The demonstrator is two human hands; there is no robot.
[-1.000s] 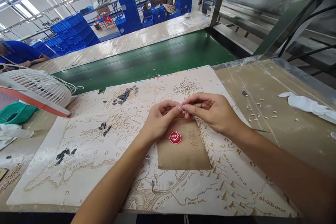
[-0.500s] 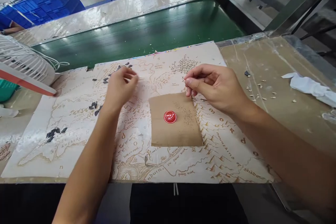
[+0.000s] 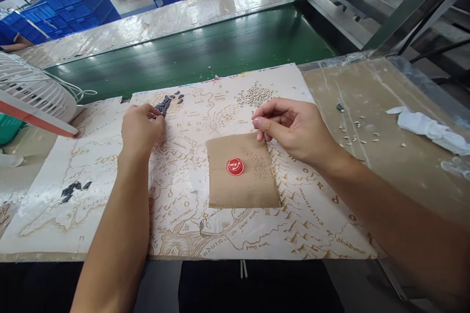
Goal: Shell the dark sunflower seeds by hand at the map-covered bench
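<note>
A small red domed piece (image 3: 235, 167) sits on a square of brown cardboard (image 3: 223, 190), with tiny specks scattered on the card's right half. Above the card's top right corner is my right hand (image 3: 293, 124), its thumb and forefinger pinched; whatever they hold is too small to make out. My left hand (image 3: 141, 129) is at the map-printed sheet, fingers bent and thumb close to the forefinger, right beside a cluster of black chips (image 3: 164, 104). Its fingertips are partly hidden. Beyond the right hand lies a pile of small pale bits (image 3: 257, 95).
Under everything is the map-printed sheet (image 3: 183, 156). More black chips (image 3: 75, 189) lie at its left. A white fan (image 3: 40, 93) stands at the left edge. Behind runs a green conveyor belt (image 3: 205, 49). A crumpled white glove-like thing (image 3: 429, 127) rests at the right.
My left hand has moved left to the black chips, and its fingers have drawn together. My right hand stays pinched in nearly the same place. The view has shifted slightly.
</note>
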